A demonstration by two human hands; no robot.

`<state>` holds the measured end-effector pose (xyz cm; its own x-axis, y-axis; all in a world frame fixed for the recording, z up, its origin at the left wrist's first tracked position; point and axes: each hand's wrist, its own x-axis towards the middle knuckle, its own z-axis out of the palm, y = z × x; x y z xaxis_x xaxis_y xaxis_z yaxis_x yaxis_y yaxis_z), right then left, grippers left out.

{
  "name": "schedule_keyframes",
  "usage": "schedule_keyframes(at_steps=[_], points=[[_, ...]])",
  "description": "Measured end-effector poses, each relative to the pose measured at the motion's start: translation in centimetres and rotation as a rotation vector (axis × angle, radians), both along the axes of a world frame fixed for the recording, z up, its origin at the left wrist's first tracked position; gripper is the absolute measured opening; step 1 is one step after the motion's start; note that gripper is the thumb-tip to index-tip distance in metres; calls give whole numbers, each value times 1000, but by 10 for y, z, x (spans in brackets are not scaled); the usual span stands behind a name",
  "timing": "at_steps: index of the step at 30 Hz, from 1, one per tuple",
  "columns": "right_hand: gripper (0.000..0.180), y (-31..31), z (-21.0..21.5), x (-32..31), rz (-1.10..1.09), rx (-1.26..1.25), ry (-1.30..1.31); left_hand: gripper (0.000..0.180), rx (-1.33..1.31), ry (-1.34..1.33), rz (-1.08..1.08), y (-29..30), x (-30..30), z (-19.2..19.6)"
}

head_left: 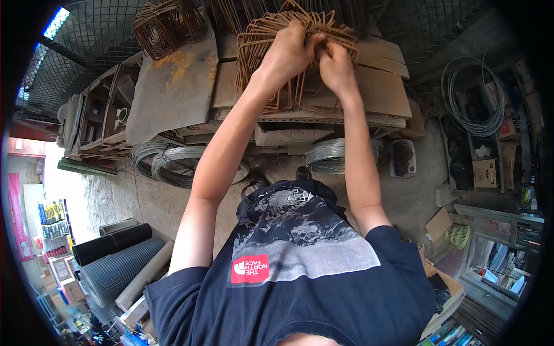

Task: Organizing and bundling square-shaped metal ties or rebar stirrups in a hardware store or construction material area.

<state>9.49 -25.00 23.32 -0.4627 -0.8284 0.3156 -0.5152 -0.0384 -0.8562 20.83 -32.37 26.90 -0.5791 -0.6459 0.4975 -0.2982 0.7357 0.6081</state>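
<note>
in the head view, the left hand [287, 51] and the right hand [338, 68] are together over a pile of rusty hoops [255, 45], which stands on the bench in front of the person, near the upper edge. the hoops are thin rods bent into squarish frames, packed side by side, with a few legs hanging down below the left hand. the left hand lies over the top of the pile, back upward, fingers bent in; the right hand comes from the right, fingers curled too, its tips close to the left thumb. the tips are small and blurred here, so i cannot tell whether either hand is pinching a hoop or only resting on it.

boards [381, 89] lie under and beside the hoops. to the left, a dark sheet [167, 98] with yellow stains hangs over the front of the bench, and a second pile [164, 26] of hoops sits at its far end. below the bench are wire coils [179, 163] at the left and another coil [326, 155] nearer the right forearm. a large loose coil [474, 109] is at far right, above a carton [485, 174]. at lower left, a mesh roll [124, 271] lies beside a black roll [112, 242] on the floor [138, 199].
</note>
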Motion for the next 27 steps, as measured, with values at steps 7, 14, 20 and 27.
schedule_keyframes(at_steps=[7, 14, 20, 27], points=[[23, -63, 0, -43, 0, -157, 329, 37, 9, 49, 8, -52, -36, 4], [31, -39, -11, -28, -102, 125, 177, 41, 60, 12, -24, -35, -27, -4], [33, -16, 8, -9, -71, 99, 114, 54, 84, -92, 37, -18, -8, -9], [28, 3, 5, -26, 61, 63, 29, 45, 173, -4, 18, -9, -3, -5]])
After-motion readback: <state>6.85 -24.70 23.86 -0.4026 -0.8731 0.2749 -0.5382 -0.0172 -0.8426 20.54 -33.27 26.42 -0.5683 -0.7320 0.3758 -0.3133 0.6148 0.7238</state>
